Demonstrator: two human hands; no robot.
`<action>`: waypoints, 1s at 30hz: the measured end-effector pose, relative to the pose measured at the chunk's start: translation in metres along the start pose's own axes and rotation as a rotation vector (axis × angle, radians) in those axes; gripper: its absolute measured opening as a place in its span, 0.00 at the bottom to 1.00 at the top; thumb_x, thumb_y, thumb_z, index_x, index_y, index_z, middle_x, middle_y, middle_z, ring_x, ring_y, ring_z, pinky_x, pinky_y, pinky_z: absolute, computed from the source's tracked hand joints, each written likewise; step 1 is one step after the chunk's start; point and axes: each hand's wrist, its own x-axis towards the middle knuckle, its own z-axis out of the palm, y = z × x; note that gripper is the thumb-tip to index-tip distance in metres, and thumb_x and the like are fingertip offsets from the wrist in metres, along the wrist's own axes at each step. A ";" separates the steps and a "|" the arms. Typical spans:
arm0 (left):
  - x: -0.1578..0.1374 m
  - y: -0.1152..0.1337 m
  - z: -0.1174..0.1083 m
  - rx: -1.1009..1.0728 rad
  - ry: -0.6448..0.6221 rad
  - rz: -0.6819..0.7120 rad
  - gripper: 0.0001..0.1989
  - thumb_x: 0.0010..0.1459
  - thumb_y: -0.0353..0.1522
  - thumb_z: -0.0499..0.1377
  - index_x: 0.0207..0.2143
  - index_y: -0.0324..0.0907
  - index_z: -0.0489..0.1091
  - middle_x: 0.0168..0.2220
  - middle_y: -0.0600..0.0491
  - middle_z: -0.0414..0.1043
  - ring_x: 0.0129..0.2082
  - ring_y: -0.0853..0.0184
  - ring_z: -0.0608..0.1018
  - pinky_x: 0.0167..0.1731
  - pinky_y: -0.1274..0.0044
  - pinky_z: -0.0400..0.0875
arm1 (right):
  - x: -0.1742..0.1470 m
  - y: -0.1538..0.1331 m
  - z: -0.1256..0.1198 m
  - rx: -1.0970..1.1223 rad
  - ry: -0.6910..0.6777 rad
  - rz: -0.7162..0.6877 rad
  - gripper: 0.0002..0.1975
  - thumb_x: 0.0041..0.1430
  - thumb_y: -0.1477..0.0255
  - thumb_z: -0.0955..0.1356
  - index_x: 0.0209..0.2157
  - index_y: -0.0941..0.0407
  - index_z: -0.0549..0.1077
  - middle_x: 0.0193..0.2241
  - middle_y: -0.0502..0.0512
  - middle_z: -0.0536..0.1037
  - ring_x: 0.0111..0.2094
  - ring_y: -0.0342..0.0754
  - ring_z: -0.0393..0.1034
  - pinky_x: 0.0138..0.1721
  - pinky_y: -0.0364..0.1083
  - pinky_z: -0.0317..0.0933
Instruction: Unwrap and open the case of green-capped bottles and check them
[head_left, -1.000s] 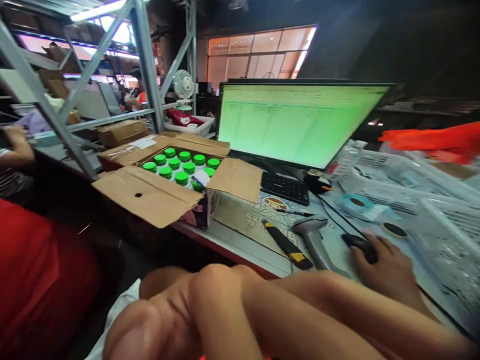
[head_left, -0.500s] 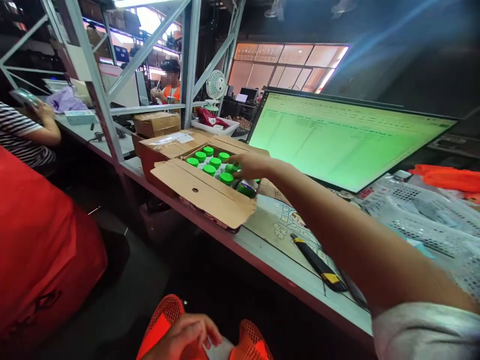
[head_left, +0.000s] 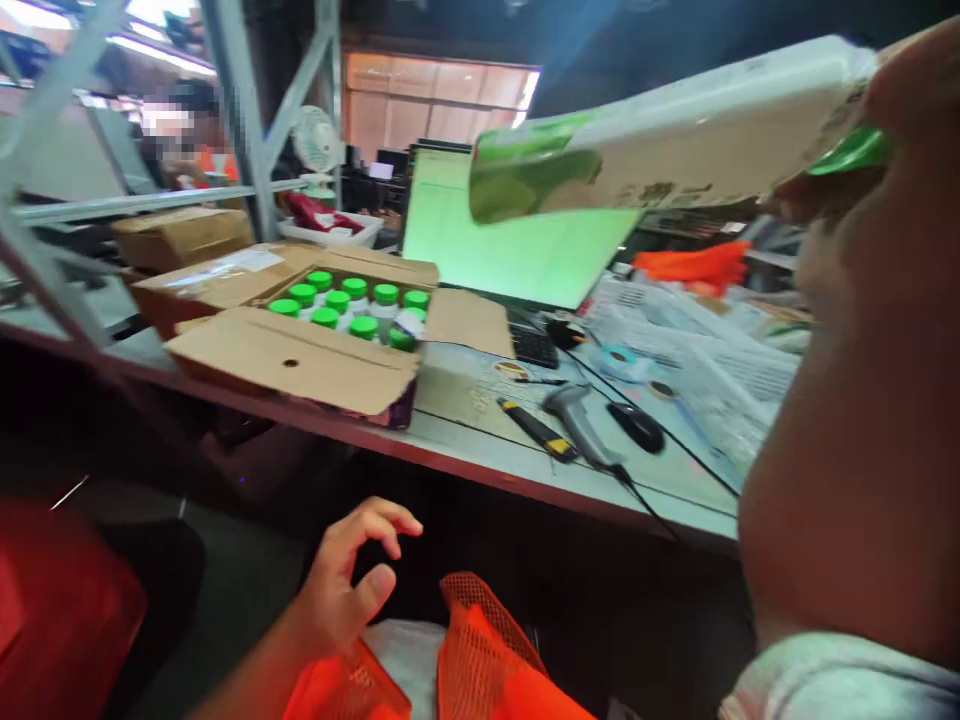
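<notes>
A white bottle (head_left: 675,130) with a green cap and green on its base end is raised at the upper right, close to the camera and tilted nearly on its side. My right hand (head_left: 892,130) grips it around the cap end; the fingers are partly cut off by the frame. Over my lap hovers my left hand (head_left: 356,570), holding nothing, its thumb and fingers apart and slightly bent. On the bench stands an open cardboard box (head_left: 292,360) with its flaps folded out. Several green-capped bottles (head_left: 337,302) stand upright inside it.
A box cutter (head_left: 536,428), a barcode scanner (head_left: 581,425) and a mouse (head_left: 636,427) lie on the bench (head_left: 465,455). Behind are a monitor (head_left: 517,240) and a keyboard (head_left: 532,343). Clear plastic bags (head_left: 690,350) lie at the right. A metal shelf post (head_left: 240,120) rises at left.
My right hand has lifted a bottle out of the box and brought it up to the right, near the camera. My left hand has risen and spread its fingers. The view has swung right.
</notes>
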 end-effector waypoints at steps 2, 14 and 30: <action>0.030 0.018 0.015 0.057 0.010 0.272 0.13 0.68 0.43 0.61 0.45 0.44 0.69 0.48 0.48 0.77 0.49 0.61 0.78 0.51 0.71 0.73 | -0.033 -0.018 -0.010 0.165 0.263 0.000 0.28 0.63 0.38 0.60 0.38 0.45 0.76 0.33 0.57 0.70 0.34 0.53 0.68 0.28 0.52 0.60; 0.142 -0.016 0.129 -0.128 -0.008 -0.329 0.35 0.59 0.48 0.68 0.62 0.44 0.63 0.51 0.47 0.77 0.46 0.60 0.81 0.46 0.70 0.76 | -0.138 -0.021 0.082 0.329 -0.499 0.132 0.32 0.57 0.39 0.69 0.23 0.55 0.72 0.19 0.48 0.66 0.24 0.42 0.57 0.25 0.45 0.49; 0.170 -0.068 0.112 0.395 0.277 0.184 0.29 0.65 0.49 0.52 0.60 0.38 0.62 0.52 0.41 0.74 0.50 0.55 0.78 0.50 0.66 0.74 | -0.146 0.136 0.077 0.296 -0.213 0.495 0.37 0.48 0.32 0.69 0.37 0.51 0.79 0.25 0.53 0.75 0.22 0.46 0.64 0.27 0.50 0.59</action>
